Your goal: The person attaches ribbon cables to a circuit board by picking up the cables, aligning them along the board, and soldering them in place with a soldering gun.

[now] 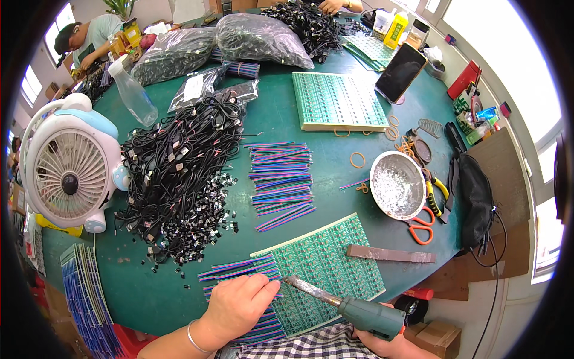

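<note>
My left hand (239,302) is closed in a pinch at the left edge of a green circuit board panel (341,257); what lies between its fingertips is too small to make out. Short multicoloured ribbon wires (230,272) stick out leftward from that edge, above and below this hand. In my right hand (379,342) is a soldering iron (371,317) with a dark green handle. Its tip meets the panel's edge right beside my left fingertips. Farther up, a stack of loose ribbon wires (281,179) lies on the green table (335,200).
Left of the wires are a heap of black USB cables (179,161) and a fan (69,173). On the right stand a metal bowl (397,185), orange scissors (422,226) and a brown bar (391,254) across the panel. A phone (400,73) leans behind. Another person (95,42) sits far left.
</note>
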Tool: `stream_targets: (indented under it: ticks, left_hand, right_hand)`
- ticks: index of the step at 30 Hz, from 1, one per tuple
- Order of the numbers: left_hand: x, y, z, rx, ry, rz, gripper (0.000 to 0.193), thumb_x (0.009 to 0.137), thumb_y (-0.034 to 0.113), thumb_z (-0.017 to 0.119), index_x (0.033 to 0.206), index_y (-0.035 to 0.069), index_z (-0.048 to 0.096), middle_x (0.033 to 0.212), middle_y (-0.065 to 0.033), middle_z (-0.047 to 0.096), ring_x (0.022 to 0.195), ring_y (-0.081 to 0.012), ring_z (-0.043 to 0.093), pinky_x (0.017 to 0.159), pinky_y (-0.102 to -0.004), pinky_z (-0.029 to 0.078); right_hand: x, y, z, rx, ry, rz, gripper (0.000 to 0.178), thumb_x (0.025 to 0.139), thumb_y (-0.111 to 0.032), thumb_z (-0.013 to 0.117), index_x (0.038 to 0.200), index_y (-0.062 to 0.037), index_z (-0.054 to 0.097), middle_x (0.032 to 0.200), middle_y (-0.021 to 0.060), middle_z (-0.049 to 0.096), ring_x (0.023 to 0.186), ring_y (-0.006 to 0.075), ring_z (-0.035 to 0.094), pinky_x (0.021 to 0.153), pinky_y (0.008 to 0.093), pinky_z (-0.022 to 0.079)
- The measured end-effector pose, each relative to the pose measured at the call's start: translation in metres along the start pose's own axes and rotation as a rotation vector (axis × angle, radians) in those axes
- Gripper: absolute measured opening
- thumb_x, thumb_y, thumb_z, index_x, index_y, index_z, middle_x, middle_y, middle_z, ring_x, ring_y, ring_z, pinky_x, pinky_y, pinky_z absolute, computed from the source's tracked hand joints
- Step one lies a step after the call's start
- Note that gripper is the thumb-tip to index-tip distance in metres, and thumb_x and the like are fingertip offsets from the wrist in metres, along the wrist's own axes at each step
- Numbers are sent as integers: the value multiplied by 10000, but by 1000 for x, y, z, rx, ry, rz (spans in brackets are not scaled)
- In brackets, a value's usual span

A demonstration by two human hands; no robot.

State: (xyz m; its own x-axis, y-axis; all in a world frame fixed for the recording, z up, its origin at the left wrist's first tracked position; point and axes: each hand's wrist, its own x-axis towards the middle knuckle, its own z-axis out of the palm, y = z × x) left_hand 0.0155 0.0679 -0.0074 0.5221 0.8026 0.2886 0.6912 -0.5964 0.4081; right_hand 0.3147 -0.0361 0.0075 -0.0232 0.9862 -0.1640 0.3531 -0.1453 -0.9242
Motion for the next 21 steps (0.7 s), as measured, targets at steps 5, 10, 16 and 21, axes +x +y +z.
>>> stream_targets:
  ticks: [5,10,16,21]
  left_hand:
    - [1,0,0,9,9,4,308,659,56,745,965,80,729,862,-38,658,696,-212,667,555,-337,535]
    - [2,1,0,5,6,0,293,665,48,744,956,81,730,852,-38,653,698,-211,669,551,-337,535]
    - [2,0,1,9,9,-5,282,658,57,751,938,91,734,842,-36,651,686,-205,667,539,-334,533]
    - [2,-2,2,31,26,17,202,768,133,715,970,117,713,855,-13,613,653,-164,639,518,-302,499]
  right_hand:
    - [2,1,-4,-163,-34,-155,370,822,-110,825,1156,-1,710,1088,141,733,966,264,703,849,381,539]
    - [-3,1,-3,-6,23,-7,364,817,-94,824,1147,7,710,1106,134,735,980,256,705,858,376,539]
    - [-3,-2,1,88,37,73,362,822,-91,813,1149,17,702,1110,138,732,990,252,701,867,371,534]
    - [-1,-2,-1,99,29,31,378,820,-106,821,1156,15,698,1117,136,730,996,253,698,872,370,533]
